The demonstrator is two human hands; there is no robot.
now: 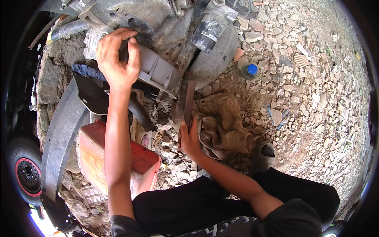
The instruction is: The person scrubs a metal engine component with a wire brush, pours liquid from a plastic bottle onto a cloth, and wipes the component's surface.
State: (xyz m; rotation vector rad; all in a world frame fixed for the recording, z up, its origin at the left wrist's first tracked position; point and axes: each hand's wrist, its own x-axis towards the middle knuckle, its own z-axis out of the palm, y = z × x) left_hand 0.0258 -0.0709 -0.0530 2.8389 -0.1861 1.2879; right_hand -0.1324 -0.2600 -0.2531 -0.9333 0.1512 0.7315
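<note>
My left hand [118, 56] lies against a large grey metal casing [157, 63], beside a round opening in it. Its fingers are bent and the thumb is apart from them; whether it grips the casing I cannot tell. Lower and to the right, my right hand [189, 137] is closed around a flat brown bar [189, 97] that points up toward the casing. The bar is slightly blurred, and its kind is unclear. A cylindrical filter-like part [208, 34] with a labelled band hangs from the casing's right side.
A crumpled brown cloth [225, 127] lies right of my right hand. A blue-capped bottle [251, 70] stands on rubble [308, 97]. On the left are a red plastic container [145, 166], a curved dark panel [57, 139], a stone wall [51, 80] and a wheel [28, 174].
</note>
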